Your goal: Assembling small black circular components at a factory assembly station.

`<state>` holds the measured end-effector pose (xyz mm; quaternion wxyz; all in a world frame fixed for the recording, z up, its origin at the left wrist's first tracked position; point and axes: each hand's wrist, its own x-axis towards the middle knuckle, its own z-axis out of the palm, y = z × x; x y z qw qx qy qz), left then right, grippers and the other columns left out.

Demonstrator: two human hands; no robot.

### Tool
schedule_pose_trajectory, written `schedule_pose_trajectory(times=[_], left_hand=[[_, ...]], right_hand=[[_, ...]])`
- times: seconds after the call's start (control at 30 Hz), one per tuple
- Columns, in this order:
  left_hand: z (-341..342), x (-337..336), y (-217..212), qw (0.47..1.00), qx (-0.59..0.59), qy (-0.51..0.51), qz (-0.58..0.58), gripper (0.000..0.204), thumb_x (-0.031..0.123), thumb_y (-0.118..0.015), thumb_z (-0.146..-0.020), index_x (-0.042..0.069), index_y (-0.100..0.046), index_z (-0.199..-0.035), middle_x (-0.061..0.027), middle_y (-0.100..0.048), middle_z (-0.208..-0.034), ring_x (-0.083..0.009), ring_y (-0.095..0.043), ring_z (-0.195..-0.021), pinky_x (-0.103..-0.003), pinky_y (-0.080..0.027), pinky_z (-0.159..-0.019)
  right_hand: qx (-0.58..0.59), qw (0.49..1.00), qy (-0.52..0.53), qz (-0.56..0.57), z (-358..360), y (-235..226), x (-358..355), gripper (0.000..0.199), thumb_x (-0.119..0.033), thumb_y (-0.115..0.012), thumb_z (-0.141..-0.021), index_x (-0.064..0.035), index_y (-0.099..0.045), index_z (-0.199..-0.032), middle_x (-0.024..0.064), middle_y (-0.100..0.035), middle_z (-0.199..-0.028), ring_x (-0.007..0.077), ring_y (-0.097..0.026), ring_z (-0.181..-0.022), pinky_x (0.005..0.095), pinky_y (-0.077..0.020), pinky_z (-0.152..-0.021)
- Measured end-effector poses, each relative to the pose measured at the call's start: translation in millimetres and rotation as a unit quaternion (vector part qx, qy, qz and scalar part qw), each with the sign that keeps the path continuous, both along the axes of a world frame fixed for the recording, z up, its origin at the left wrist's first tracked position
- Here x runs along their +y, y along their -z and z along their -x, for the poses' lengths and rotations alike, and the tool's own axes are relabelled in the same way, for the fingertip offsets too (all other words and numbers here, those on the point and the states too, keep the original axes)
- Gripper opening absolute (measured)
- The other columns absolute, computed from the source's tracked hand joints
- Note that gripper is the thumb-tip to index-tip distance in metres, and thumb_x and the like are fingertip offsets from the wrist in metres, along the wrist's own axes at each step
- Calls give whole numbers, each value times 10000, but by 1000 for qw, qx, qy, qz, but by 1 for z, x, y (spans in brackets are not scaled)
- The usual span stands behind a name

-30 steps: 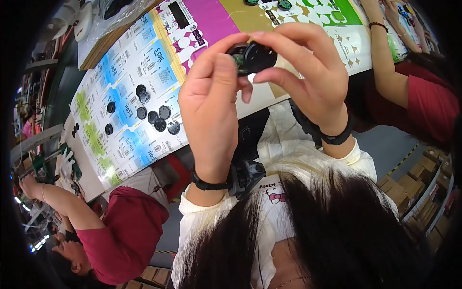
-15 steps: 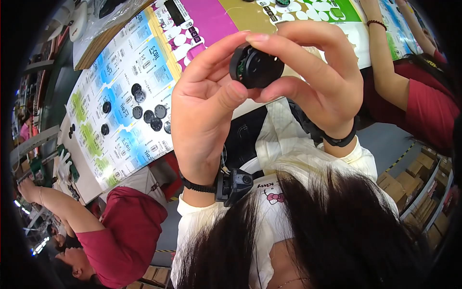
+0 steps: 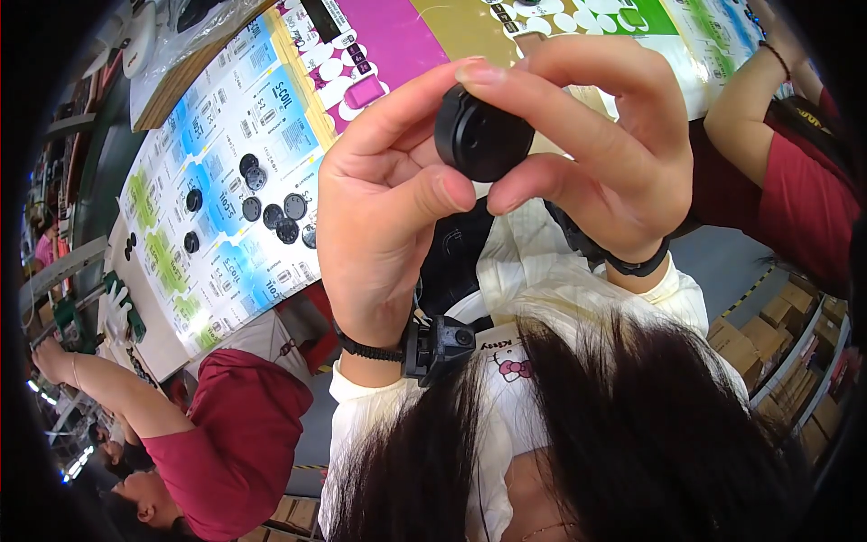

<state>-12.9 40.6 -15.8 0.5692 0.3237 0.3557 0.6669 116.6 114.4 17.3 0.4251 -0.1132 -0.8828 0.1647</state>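
Between my two hands, raised above the table's near edge, is a small black round plastic case (image 3: 485,137). Its smooth disc face tilts toward me, and no gap shows between its halves from here. My left hand (image 3: 384,185) grips its left rim with curled fingers and thumb. From the other side my right hand (image 3: 605,135) pinches it, forefinger over the top edge and thumb close below. Left of my hands, several black round parts (image 3: 294,206) lie loose on the printed sheet (image 3: 217,235), the nearest few in a touching cluster.
A wooden board edge (image 3: 181,86) with plastic wrap over it borders the upper left. Purple, gold and green printed sheeting (image 3: 397,27) covers the far table. Co-workers in dark red sit on both sides, one's arm (image 3: 117,388) at the left. Cardboard boxes (image 3: 786,325) stand at right.
The black case has turned slightly, and the gap with green inside that showed at its left side is no longer visible. My thumbs have shifted a little lower.
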Motion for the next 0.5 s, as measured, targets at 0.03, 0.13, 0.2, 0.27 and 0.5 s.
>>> schedule_pose_trajectory(times=[0.03, 0.13, 0.2, 0.27, 0.5], left_hand=[[1, 0, -1, 1000, 10, 4, 13, 674, 323, -677, -636, -25, -382, -1132, -144, -479, -1077, -209, -510, -943, -290, -450, -777], [4, -1, -3, 999, 31, 10, 40, 729, 384, -688, -605, -25, -387, -1129, -149, -473, -1089, -213, -504, -956, -294, -447, -785], [8, -2, 1, 999, 41, 27, 12, 671, 342, -667, -646, -36, -387, -1124, -157, -467, -1094, -215, -501, -961, -298, -445, -789], [9, -3, 1, 998, 46, 33, -2, 642, 321, -657, -666, -42, -387, -1122, -161, -464, -1097, -215, -499, -964, -300, -443, -791], [-8, -5, -6, 992, 90, -89, -3, 331, 109, -517, -792, -95, -444, -1042, -174, -510, -1022, -200, -528, -906, -265, -451, -755]], right_hand=[[-5, 1000, -4, 2, 0, 0, 0, 469, -219, -653, -532, 20, -580, -929, 78, -471, -860, 162, -497, -740, 236, -427, -613], [-6, 1000, 8, 13, 0, -1, -4, 462, -210, -654, -527, 16, -584, -923, 79, -471, -860, 162, -497, -738, 241, -429, -610], [-6, 1000, 14, 18, 2, -1, -5, 458, -205, -655, -525, 14, -586, -921, 79, -470, -860, 162, -497, -738, 243, -430, -608], [-30, 999, 10, -17, 5, -4, -4, 442, -186, -666, -524, 7, -592, -915, 78, -471, -853, 168, -498, -740, 249, -431, -610], [-10, 997, -2, -75, 3, 25, 14, 399, -128, -685, -533, -2, -599, -902, 78, -481, -844, 184, -504, -751, 254, -435, -622]])
